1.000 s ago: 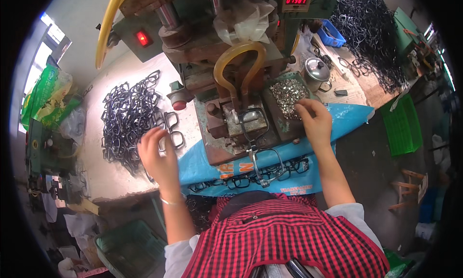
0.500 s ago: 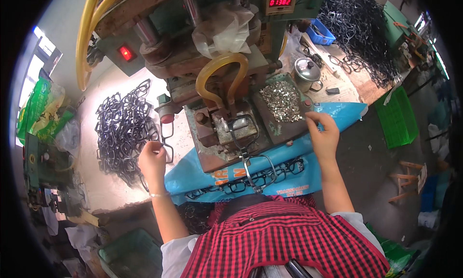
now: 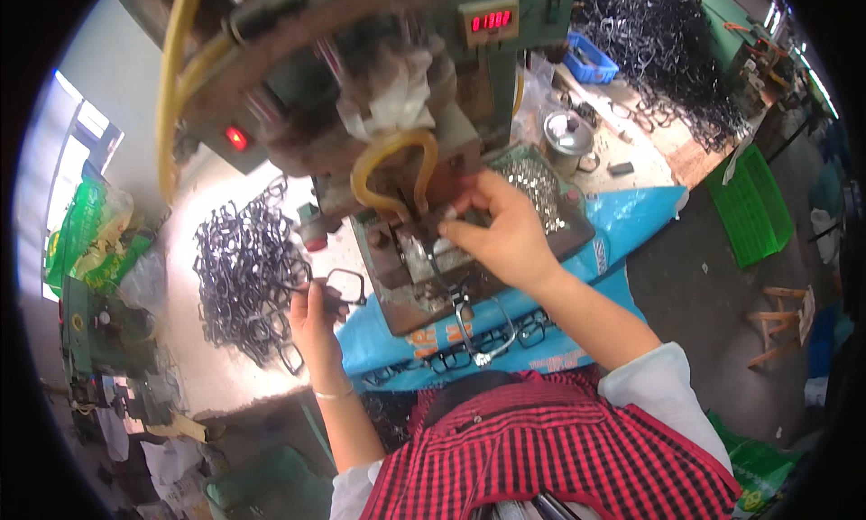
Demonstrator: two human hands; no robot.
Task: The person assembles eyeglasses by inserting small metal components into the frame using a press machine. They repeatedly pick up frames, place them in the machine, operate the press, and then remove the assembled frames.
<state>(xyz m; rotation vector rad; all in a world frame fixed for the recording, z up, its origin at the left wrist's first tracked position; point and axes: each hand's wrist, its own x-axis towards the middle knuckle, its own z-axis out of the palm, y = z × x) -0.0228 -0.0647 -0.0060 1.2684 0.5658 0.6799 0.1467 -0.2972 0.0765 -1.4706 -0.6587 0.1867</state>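
Note:
My left hand grips a black eyeglass frame beside the left of the press, its rim standing out past my fingers. My right hand reaches into the press, thumb and fingers brought together at the small metal die. Whatever those fingertips hold is too small and blurred to name. Another eyeglass frame sits at the die with its lower rim hanging over the front edge, its upper part partly behind my right hand. A yellow hose loops down just above the die.
A heap of black frames covers the table's left; a larger heap lies far right. Small metal pieces fill a tray right of the die, near a lidded metal pot. Blue plastic sheeting drapes the front edge.
My right hand has moved left from beside the metal pieces to the die. My left hand has drawn a frame toward the press from the heap's edge. The view has shifted slightly.

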